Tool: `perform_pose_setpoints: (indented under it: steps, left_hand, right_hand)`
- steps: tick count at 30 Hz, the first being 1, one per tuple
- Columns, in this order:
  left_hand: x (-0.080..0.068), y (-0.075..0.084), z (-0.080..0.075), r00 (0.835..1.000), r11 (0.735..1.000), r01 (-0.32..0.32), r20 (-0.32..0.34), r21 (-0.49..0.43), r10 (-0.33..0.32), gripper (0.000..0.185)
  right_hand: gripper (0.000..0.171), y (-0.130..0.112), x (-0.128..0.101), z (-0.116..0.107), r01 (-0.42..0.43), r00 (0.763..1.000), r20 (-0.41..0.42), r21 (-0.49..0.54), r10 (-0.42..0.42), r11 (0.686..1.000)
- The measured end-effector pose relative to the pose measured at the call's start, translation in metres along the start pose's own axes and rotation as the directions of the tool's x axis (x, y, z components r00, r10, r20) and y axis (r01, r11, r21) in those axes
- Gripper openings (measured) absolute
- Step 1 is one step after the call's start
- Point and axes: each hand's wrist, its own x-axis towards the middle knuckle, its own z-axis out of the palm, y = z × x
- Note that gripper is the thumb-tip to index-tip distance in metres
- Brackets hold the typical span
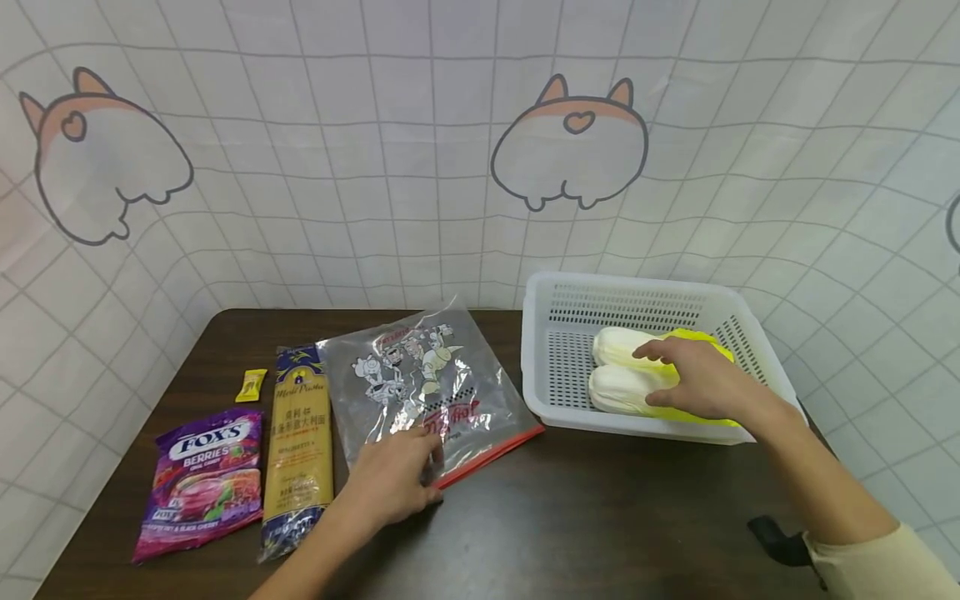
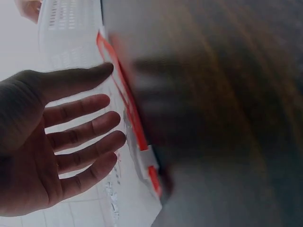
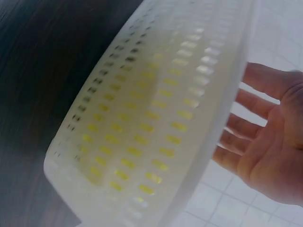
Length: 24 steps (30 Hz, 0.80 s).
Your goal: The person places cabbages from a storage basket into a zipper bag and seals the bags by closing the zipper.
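Nearest the wearer, the left hand (image 1: 393,483) lies flat with straight fingers on the near edge of a clear printed zip bag (image 1: 427,387), at about 7 o'clock from the table's (image 1: 600,508) middle. The bag looks thin, light and slippery, so it would likely slide or crumple unless pinned; its stiffer red zip strip (image 1: 491,454) is probably the best place to pinch. Farther off, at 2 o'clock, the right hand (image 1: 693,379) reaches into the white perforated basket (image 1: 637,292) and rests loosely on the toy cabbages (image 1: 626,371), fingers relaxed rather than clamped; these seem light and firm enough to take round the pale middle. The left wrist view alone shows the zip's white slider (image 2: 146,155) and the spread palm (image 2: 42,142); the right wrist view shows the basket wall (image 3: 156,118) from outside, yellow glowing through its slots, and the open hand (image 3: 270,142) beyond the rim. Only the head view shows the snack packets (image 1: 202,479) at 9 o'clock.
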Motion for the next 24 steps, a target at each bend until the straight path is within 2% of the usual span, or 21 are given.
perform_pose_setpoints:
  steps: [5,10,18,24]
  left_hand:
    - [0.001,-0.002,0.007,1.0,1.0,-0.012,-0.013,0.008,0.012,0.032]
    - [-0.002,-0.005,0.01,0.999,1.0,-0.016,-0.032,0.02,0.017,0.027]
    - [-0.006,-0.009,0.012,0.993,0.997,-0.057,-0.103,0.058,0.063,0.015]
    - [-0.004,-0.006,0.013,0.993,0.998,-0.051,-0.105,0.049,0.056,0.007]
  right_hand:
    - [0.06,0.008,0.007,0.006,0.001,0.998,0.059,-0.026,0.0,1.0]
    - [0.059,0.008,0.013,0.013,0.047,0.994,0.102,-0.062,-0.04,0.997]
    - [0.063,0.003,0.021,0.015,0.069,0.991,0.123,-0.124,-0.053,0.99]
    - [0.063,0.005,0.019,0.018,0.064,0.993,0.11,-0.175,-0.045,0.982]
